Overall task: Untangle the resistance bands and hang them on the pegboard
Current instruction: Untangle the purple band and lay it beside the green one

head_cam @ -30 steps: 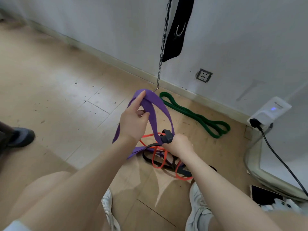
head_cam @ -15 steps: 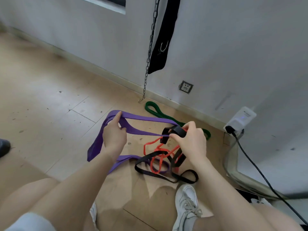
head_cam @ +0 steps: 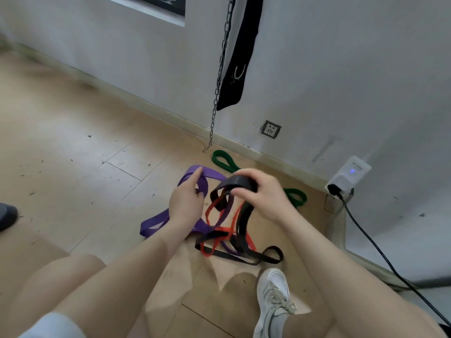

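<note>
A tangle of bands lies on the wooden floor in front of me. My left hand grips the wide purple band, index finger stretched along its top loop. My right hand holds the black band lifted above the pile, fingers curled over its upper loop. A red band winds through the black and purple ones below my hands. A separate green band lies by the skirting board, partly hidden behind my right hand. The pegboard is out of view.
A chain and a black strap hang down the wall ahead. A wall socket, a white plug-in device with a black cable are right. My white shoe is below the pile; another shoe is far left.
My right hand has lifted the black band higher and closer to my left hand. The purple loop has slackened from a stretched span into a bunched loop.
</note>
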Motion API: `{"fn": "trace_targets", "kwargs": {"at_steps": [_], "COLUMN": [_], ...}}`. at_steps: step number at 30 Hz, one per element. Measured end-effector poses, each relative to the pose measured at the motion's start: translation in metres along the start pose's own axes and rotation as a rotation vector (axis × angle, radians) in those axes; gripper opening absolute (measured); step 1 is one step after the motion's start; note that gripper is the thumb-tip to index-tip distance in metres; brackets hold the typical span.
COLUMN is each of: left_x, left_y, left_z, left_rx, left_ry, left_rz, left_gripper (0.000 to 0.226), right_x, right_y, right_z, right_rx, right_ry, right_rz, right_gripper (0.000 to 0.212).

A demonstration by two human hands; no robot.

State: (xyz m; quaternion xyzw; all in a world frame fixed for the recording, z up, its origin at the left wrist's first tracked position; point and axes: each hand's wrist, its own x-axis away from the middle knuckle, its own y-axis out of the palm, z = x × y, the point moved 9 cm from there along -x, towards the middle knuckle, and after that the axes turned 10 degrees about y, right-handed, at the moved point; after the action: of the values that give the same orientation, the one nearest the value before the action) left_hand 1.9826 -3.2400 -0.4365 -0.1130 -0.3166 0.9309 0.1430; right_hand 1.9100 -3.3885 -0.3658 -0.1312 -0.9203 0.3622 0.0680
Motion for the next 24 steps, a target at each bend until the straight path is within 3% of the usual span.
{"fn": "trace_targets", "kwargs": {"at_steps": [2,6,8,12,16,18,19,21,24], "left_x": [-0.002,0.001,0.001,-0.010,-0.015,-0.015,-0.015,-0.014,-0.011], "left_y": [-0.005,-0.012,-0.020,-0.038,-0.052,-0.061,-0.065,-0.070,-0.065], "left_z": [-0.012,-0.041,-0.051,-0.036,0.012,0.028,0.034,0.047,0.061], "left_rx": [-0.078,-0.179,-0.164,0.157,0.256,0.298,0.339,0.413,0.453], "left_ry": [-0.023,-0.138,-0.214,-0.213,-0.008,0.055,0.066,0.110,0.147], "left_rz": [-0.001,-0.014,0.054,0.227,0.245,0.255,0.253,0.226,0.170], "left_gripper": [0.060,0.065,0.065,0.059,0.059,0.060,0.061,0.062,0.062], "right_x": [0.003,0.006,0.005,0.007,0.028,0.031,0.027,0.005,-0.010], "right_y": [-0.032,-0.078,-0.091,-0.066,-0.015,0.008,0.021,0.048,0.082], "right_z": [0.010,0.051,0.086,0.155,0.216,0.222,0.212,0.164,0.082], "right_rx": [-0.300,-0.855,-0.997,-0.622,-0.234,0.077,0.163,0.122,-0.086], "right_ry": [0.082,0.201,0.292,0.571,0.886,0.954,0.893,0.594,0.224], "right_rz": [0.061,0.141,0.251,0.268,0.140,0.022,-0.033,-0.105,-0.209], "right_gripper": [0.024,0.033,0.030,0.018,0.037,0.061,0.074,0.083,0.068]}}
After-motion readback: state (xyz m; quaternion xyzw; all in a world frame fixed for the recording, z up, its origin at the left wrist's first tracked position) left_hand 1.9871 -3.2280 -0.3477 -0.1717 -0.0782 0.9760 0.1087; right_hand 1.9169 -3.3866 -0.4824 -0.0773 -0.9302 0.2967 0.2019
